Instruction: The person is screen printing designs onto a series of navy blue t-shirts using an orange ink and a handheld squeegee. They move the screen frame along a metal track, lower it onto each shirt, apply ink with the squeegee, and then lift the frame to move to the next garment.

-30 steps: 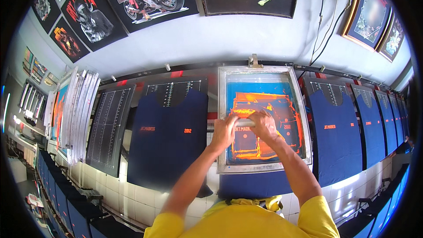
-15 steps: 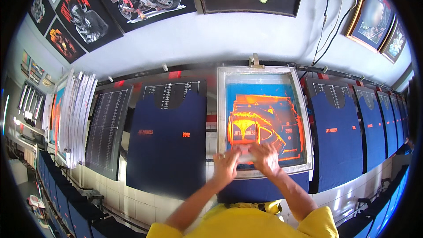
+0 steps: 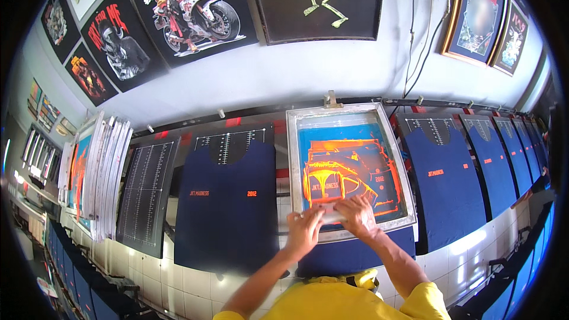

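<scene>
Orange ink coats the blue mesh of the printing screen, lying flat on a navy shirt right of centre. Left hand and right hand together grip a squeegee at its near edge. Mesh looks delicate, ink slippery; best lifted by its rigid metal frame.

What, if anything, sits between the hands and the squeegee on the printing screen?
Nothing visible. The left hand and right hand both press directly on the squeegee, at the near end of the printing screen. The mesh beside them shows only orange ink.
</scene>
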A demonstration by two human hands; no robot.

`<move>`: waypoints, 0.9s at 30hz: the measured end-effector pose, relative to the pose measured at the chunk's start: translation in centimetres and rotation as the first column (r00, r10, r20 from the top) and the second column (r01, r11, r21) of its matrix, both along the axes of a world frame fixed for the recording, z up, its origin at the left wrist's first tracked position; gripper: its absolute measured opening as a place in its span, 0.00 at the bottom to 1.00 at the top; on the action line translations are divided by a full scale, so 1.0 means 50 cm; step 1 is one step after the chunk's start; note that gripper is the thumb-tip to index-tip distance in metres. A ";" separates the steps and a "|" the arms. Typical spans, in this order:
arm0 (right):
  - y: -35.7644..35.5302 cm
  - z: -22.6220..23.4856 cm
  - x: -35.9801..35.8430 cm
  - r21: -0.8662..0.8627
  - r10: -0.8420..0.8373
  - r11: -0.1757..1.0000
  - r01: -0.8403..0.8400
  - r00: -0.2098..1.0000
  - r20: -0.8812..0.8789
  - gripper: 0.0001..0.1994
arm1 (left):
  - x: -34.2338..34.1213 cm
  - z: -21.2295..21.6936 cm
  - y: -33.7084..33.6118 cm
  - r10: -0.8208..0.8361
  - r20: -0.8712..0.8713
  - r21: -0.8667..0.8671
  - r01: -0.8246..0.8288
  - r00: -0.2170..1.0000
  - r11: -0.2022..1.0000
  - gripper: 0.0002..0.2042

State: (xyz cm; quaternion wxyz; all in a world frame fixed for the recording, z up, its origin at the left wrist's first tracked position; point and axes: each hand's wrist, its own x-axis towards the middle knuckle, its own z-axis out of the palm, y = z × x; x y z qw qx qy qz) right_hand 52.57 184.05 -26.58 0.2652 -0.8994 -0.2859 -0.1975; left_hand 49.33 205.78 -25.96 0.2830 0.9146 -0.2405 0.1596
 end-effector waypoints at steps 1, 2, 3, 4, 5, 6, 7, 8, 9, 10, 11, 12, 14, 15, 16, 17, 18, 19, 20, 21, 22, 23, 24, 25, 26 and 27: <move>-0.005 -0.006 -0.030 -0.041 0.006 0.999 -0.007 1.000 -0.017 0.17 | -0.030 -0.006 0.000 -0.006 -0.023 0.010 0.007 1.000 1.000 0.20; -0.002 -0.024 -0.055 -0.065 0.015 0.998 -0.019 0.998 -0.068 0.20 | -0.055 -0.030 0.006 -0.012 -0.038 -0.006 0.012 0.999 1.000 0.21; -0.009 -0.031 -0.072 -0.078 0.032 0.996 -0.037 0.997 -0.065 0.21 | -0.074 -0.035 -0.001 -0.019 -0.026 -0.016 0.018 0.999 1.000 0.22; -0.012 -0.037 -0.086 -0.090 0.046 0.995 -0.051 0.997 -0.064 0.22 | -0.090 -0.037 -0.002 -0.029 -0.014 -0.026 0.028 0.999 0.999 0.22; -0.017 -0.036 -0.099 -0.107 0.053 0.992 -0.059 0.997 -0.060 0.24 | -0.101 -0.040 -0.003 -0.045 0.001 -0.041 0.045 0.999 0.998 0.22; -0.021 -0.029 -0.116 -0.167 0.041 0.984 -0.064 0.990 -0.136 0.27 | -0.109 -0.048 -0.001 -0.054 -0.022 -0.036 0.053 0.998 0.998 0.22; -0.018 -0.038 -0.124 -0.148 0.056 0.986 -0.074 0.991 -0.123 0.30 | -0.118 -0.053 0.002 -0.036 -0.012 0.022 0.036 0.999 0.999 0.21; -0.016 -0.041 -0.129 -0.163 0.068 0.983 -0.089 0.989 -0.130 0.31 | -0.124 -0.071 0.010 -0.041 0.016 0.031 0.041 0.999 0.999 0.22; -0.016 -0.039 -0.134 -0.174 0.083 0.979 -0.106 0.987 -0.137 0.31 | -0.129 -0.084 0.016 -0.043 0.045 0.042 0.041 0.998 0.998 0.22; -0.019 -0.039 -0.143 -0.159 0.064 0.984 -0.085 0.989 -0.135 0.32 | -0.133 -0.096 0.016 -0.065 0.042 0.041 0.064 0.997 0.997 0.22; -0.013 -0.039 -0.150 -0.135 0.060 0.988 -0.078 0.990 -0.131 0.32 | -0.137 -0.094 0.022 -0.073 0.040 0.050 0.071 0.997 0.996 0.22; -0.013 -0.038 -0.157 -0.111 0.059 0.991 -0.073 0.990 -0.126 0.32 | -0.134 -0.092 0.022 -0.078 0.037 0.059 0.076 0.996 0.995 0.22; -0.016 -0.027 -0.169 -0.039 0.047 0.998 -0.054 0.986 -0.161 0.32 | -0.133 -0.074 0.017 -0.088 -0.036 -0.048 0.086 0.995 0.995 0.20; -0.018 -0.019 -0.173 -0.002 0.049 0.999 -0.050 0.983 -0.178 0.32 | -0.131 -0.065 0.016 -0.089 -0.074 -0.099 0.082 0.993 0.992 0.19; -0.031 -0.006 -0.176 0.027 0.013 1.000 -0.007 0.973 -0.231 0.29 | -0.124 -0.065 0.020 -0.096 -0.059 -0.176 0.084 0.994 0.981 0.18; -0.046 -0.010 -0.162 0.067 -0.021 0.997 0.038 0.972 -0.232 0.27 | -0.117 -0.066 0.031 -0.029 -0.064 -0.235 0.013 0.998 0.972 0.18; -0.073 -0.020 -0.146 0.108 -0.061 0.990 0.089 0.970 -0.234 0.26 | -0.108 -0.065 0.040 0.031 -0.070 -0.291 -0.050 0.997 0.955 0.18; -0.103 -0.034 -0.127 0.148 -0.099 0.979 0.137 0.966 -0.238 0.24 | -0.098 -0.063 0.050 0.093 -0.081 -0.347 -0.115 0.992 0.931 0.17; -0.140 -0.059 -0.106 0.195 -0.209 0.948 0.252 0.953 -0.219 0.22 | -0.081 -0.074 0.065 0.135 -0.119 -0.355 -0.170 0.984 0.919 0.18; -0.183 -0.079 -0.086 0.241 -0.321 0.899 0.365 0.925 -0.203 0.20 | -0.067 -0.081 0.070 0.163 -0.170 -0.381 -0.217 0.972 0.899 0.19; -0.222 -0.090 -0.065 0.271 -0.377 0.861 0.429 0.898 -0.225 0.21 | -0.056 -0.089 0.079 0.197 -0.222 -0.401 -0.274 0.955 0.874 0.20; -0.253 -0.100 -0.054 0.244 -0.456 0.833 0.497 0.866 -0.207 0.21 | -0.048 -0.099 0.089 0.233 -0.276 -0.415 -0.334 0.932 0.846 0.21; -0.284 -0.108 -0.043 0.220 -0.530 0.797 0.562 0.827 -0.190 0.22 | -0.041 -0.109 0.102 0.195 -0.391 -0.434 -0.368 0.899 0.822 0.25; -0.309 -0.111 -0.027 0.150 -0.618 0.764 0.628 0.778 -0.111 0.22 | -0.031 -0.137 0.116 0.216 -0.380 -0.403 -0.372 0.899 0.836 0.25; -0.327 -0.114 -0.017 0.186 -0.612 0.739 0.648 0.760 -0.219 0.22 | -0.021 -0.180 0.132 0.239 -0.369 -0.373 -0.379 0.898 0.847 0.25; -0.343 -0.119 -0.011 0.210 -0.597 0.711 0.671 0.734 -0.325 0.22 | -0.011 -0.208 0.140 0.259 -0.361 -0.344 -0.386 0.896 0.856 0.26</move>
